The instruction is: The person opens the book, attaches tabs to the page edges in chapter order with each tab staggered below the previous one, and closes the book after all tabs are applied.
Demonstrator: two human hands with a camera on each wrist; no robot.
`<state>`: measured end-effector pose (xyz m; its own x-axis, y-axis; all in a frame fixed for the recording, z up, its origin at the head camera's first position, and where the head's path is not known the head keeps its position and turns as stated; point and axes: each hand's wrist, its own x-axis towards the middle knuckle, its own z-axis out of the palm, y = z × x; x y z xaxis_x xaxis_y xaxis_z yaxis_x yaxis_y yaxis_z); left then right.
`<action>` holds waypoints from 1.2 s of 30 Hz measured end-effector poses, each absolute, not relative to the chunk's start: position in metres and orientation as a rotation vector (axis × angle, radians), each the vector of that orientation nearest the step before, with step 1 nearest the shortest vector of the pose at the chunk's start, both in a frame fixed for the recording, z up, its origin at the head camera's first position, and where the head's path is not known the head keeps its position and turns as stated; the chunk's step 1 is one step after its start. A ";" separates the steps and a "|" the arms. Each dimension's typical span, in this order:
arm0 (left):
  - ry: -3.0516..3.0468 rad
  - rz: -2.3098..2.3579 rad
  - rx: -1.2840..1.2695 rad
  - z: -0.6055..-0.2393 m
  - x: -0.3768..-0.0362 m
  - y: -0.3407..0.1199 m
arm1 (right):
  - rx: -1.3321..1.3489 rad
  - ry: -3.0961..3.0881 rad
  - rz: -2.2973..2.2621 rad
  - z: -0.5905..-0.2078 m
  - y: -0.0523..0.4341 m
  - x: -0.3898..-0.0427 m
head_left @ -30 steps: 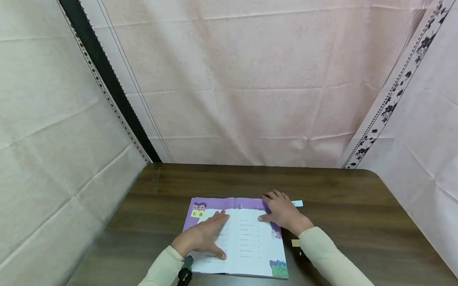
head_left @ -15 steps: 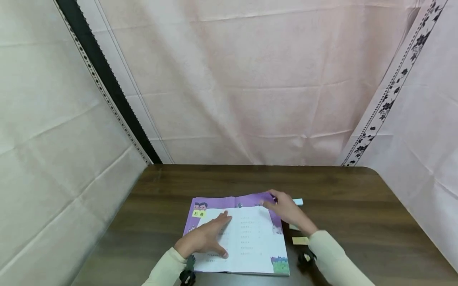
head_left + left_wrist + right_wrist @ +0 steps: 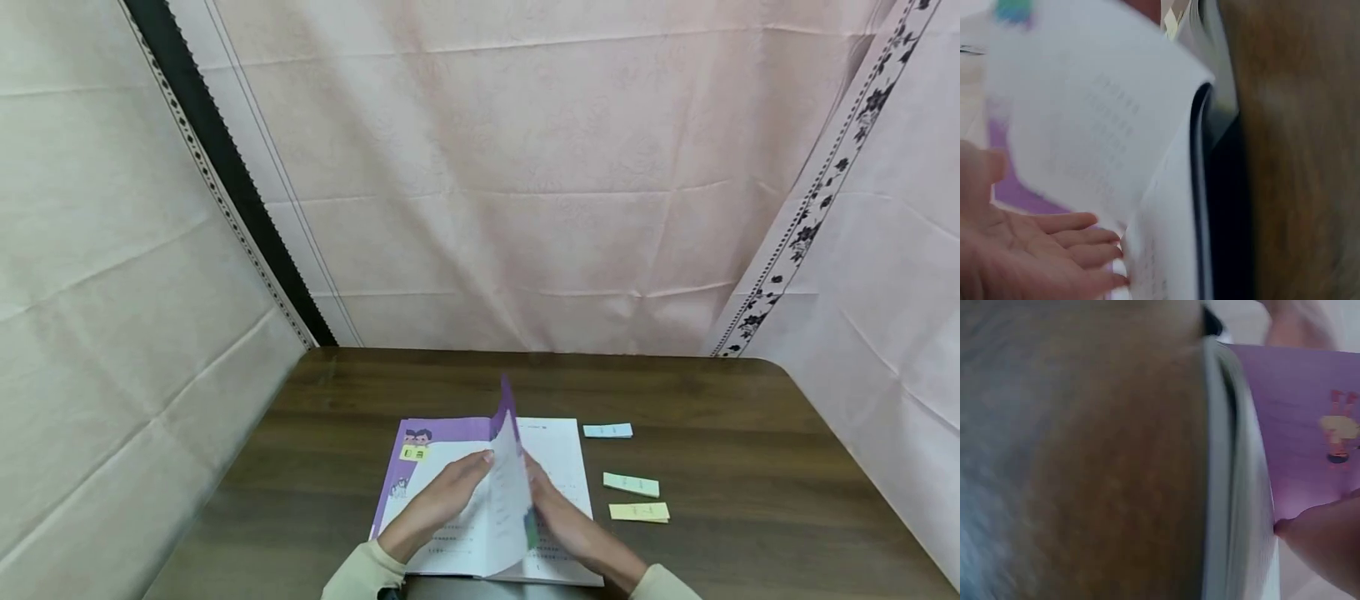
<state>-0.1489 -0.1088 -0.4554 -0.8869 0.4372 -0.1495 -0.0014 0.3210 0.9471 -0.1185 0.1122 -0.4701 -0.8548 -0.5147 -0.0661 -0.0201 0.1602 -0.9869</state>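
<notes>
An open book [image 3: 553, 442] with white, purple-bordered pages lies on the table. One leaf [image 3: 507, 508] stands nearly upright at the spine, bowed over toward the left page. My left hand [image 3: 447, 497] is over the left page with its fingers extended, the fingertips close to the spine in the left wrist view. Behind the raised leaf is my right hand [image 3: 551, 510], its fingers extended against the leaf's far side and partly hidden by it. The right wrist view shows only part of that hand, beside a purple page [image 3: 1300, 425]. A yellow tab [image 3: 413, 452] marks the left page.
Right of the book lie a blue paper strip [image 3: 608, 431], a green strip [image 3: 631, 485] and a yellow strip [image 3: 638, 512]. The brown wooden table [image 3: 735, 433] is enclosed by pale cloth [image 3: 487, 208] at the back and sides.
My right hand has lifted the right-hand leaf by its upper corner and swung it left to the spine, baring another page and the strips. My left hand stays on the left page.
</notes>
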 end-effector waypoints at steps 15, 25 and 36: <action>1.692 1.951 0.148 -0.444 -0.148 -0.135 | -0.803 2.371 -1.272 -0.477 0.088 -0.108; 1.839 1.919 0.120 -0.439 -0.168 -0.189 | -0.893 2.347 -1.069 -0.469 0.096 -0.113; 2.286 1.551 0.078 -0.452 -0.177 -0.227 | -1.106 2.460 -0.683 -0.472 0.098 -0.119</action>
<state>-0.1770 -0.2272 -0.4515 -0.9281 0.2517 -0.2744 -0.1621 0.3906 0.9062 -0.1187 0.0985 -0.4722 -0.6304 -0.7667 -0.1214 -0.5943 0.5773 -0.5599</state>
